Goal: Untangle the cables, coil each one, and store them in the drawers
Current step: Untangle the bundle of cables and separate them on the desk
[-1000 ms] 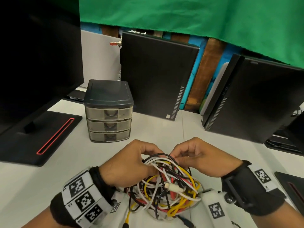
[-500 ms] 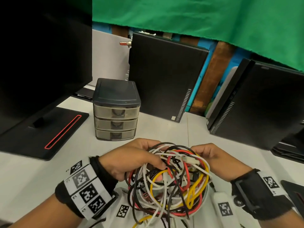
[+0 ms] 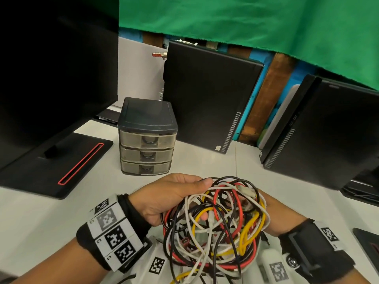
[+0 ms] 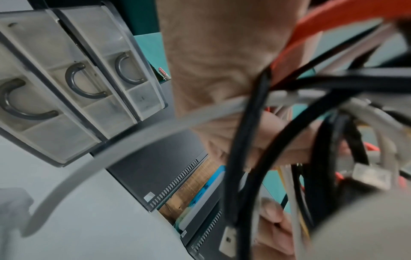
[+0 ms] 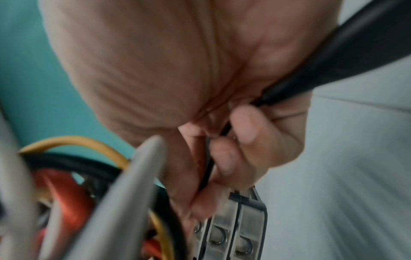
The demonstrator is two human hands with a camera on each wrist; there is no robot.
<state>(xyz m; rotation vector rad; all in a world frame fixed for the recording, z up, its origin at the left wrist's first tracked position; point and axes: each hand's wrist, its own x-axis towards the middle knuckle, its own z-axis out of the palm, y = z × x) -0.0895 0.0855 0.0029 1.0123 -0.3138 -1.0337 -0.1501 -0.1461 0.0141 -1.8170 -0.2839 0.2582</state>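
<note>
Lifted since a second ago, the tangle (image 3: 215, 220) now hangs higher between both hands, clear of the worktop (image 3: 30, 218). Left hand (image 3: 172, 198) curls round its left side, a fingertip showing through the loops; right hand (image 3: 274, 214) sits behind the right side, fingers pinching a black cable (image 5: 347, 58) in the wrist view. Judged, this is early untangling: no cable is freed or coiled yet. Next move calls for finding a loose end, such as the white plug (image 3: 246, 190) on top, and drawing it out gently. Beyond, the drawers (image 3: 146, 153) stand closed, all three; contents cannot be told through the cloudy fronts.
</note>
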